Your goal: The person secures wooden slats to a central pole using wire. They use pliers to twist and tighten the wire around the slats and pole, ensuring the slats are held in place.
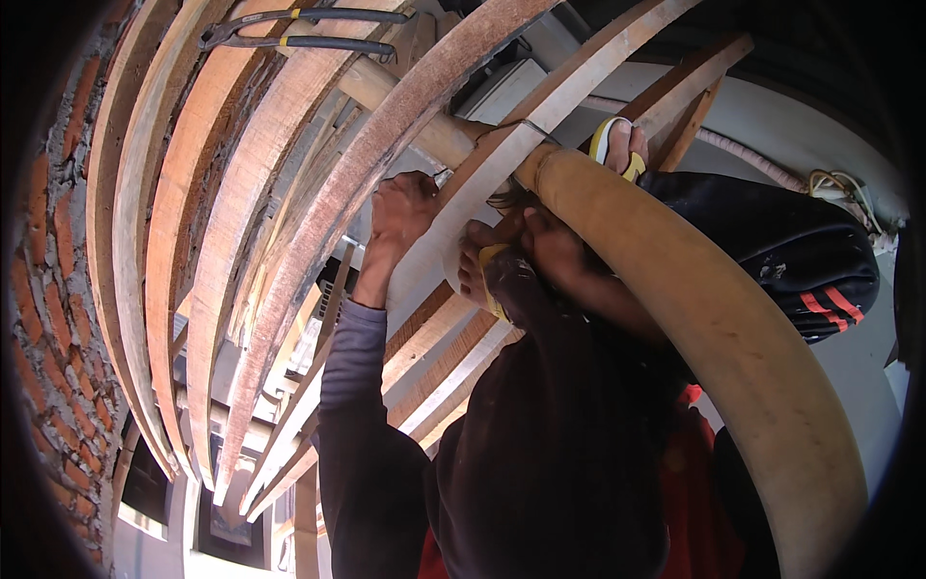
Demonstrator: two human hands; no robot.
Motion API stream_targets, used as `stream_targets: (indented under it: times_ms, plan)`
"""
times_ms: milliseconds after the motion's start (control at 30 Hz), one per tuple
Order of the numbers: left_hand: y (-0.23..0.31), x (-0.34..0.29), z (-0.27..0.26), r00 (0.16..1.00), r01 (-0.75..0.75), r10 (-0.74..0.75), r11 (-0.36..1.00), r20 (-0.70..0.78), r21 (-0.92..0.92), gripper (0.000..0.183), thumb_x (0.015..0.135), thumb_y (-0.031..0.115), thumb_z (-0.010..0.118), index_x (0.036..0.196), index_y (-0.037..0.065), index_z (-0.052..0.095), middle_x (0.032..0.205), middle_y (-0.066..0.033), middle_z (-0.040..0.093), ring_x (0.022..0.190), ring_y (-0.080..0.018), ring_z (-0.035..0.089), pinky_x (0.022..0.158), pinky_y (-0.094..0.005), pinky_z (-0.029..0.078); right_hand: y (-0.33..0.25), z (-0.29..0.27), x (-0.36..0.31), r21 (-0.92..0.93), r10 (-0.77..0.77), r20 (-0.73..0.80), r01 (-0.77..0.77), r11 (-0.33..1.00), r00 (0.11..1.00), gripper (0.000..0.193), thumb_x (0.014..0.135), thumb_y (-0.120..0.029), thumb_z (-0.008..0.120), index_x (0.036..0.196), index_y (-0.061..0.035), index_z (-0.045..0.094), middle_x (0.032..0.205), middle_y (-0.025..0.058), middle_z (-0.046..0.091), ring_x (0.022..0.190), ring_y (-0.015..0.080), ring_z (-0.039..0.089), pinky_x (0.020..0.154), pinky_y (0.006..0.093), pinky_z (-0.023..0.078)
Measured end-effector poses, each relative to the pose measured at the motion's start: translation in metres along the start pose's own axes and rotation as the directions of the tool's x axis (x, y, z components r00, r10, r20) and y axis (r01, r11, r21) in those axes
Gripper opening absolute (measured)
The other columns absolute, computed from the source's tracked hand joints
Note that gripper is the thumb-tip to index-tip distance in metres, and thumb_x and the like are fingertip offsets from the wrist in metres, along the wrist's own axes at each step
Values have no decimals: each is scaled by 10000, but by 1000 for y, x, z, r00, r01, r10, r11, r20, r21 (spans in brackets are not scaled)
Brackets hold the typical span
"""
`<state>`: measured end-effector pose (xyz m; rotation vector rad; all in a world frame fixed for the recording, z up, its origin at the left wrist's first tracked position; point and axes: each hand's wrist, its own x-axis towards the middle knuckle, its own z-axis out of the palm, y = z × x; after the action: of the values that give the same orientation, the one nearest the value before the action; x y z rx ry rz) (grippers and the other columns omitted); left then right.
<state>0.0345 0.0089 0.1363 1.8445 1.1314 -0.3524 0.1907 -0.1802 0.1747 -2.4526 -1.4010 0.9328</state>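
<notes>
My left hand (400, 207), in a grey sleeve, grips the edge of a pale wooden plank (502, 154) that crosses a thick round pole (694, 299). My right hand (545, 246), in a dark sleeve, is tucked where the plank meets the pole. It rests against the pole, and its fingers are mostly hidden. A thin wire (535, 128) wraps that joint. A foot in a yellow sandal (479, 275) sits just left of my right hand. A second sandalled foot (619, 145) rests on the pole above.
Pliers with dark handles (299, 29) lie on the planks at the top. Several long wooden planks (231, 222) run side by side beside a red brick wall (48, 318). Between them is a drop to the floors below. A leg in black trousers with red stripes (791, 256) is at the right.
</notes>
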Motion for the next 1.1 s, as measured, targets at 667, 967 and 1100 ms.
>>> stream_targets:
  times_ms: [667,967,1100]
  plan:
    - [30,-12,-23,989,-141,144,988,40,-68,302,883,258,498,888,30,697,873,-244,656,867,-420,630,818,-447,500,-97,-38,43,281,348,109,-365,888,931,336,928,-302,505,892,26,567,790,224,594,809,404,602,734,481,449]
    - [37,-17,-36,1000,-18,24,952,17,-305,302,895,238,480,910,26,694,832,-256,638,841,-410,626,784,-461,486,-67,-33,32,49,4,30,-6,999,1000,201,934,-147,504,990,45,511,957,249,593,851,443,591,722,498,462]
    - [42,-21,-31,997,-77,82,972,12,-224,295,883,232,480,885,21,686,806,-254,634,819,-410,628,775,-460,488,-79,-35,38,144,171,99,-184,972,980,201,947,-160,484,985,34,521,922,254,620,842,446,611,708,502,471]
